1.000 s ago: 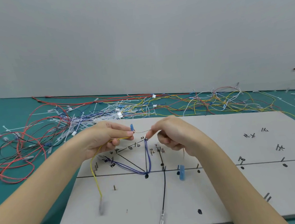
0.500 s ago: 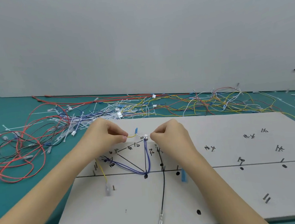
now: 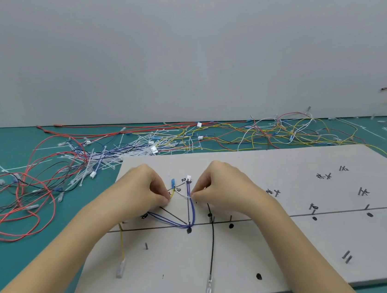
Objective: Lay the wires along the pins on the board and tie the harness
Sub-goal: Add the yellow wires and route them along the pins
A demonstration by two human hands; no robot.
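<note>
While both hands [image 3: 142, 190] [image 3: 218, 186] pinch a tie [image 3: 184, 196], the board [image 3: 295, 243] lies on teal matting [image 3: 31, 256].

A plain, matte, pale grey wall [image 3: 176, 47] fills the upper half of the head view. Its surface is uniform and carries no fixtures or markings. The wall meets a flat teal-green tabletop [image 3: 1, 144] along a straight junction line that runs from the left side, slightly downward, to the right edge. At the far left, the wall ends at a vertical edge, and the teal surface extends behind it. Lighting is even and diffuse; the wall shows a soft gradient, slightly darker toward the upper corners. Shadows on the tabletop are faint and have soft edges. The teal surface is smooth and has a low sheen.
</note>
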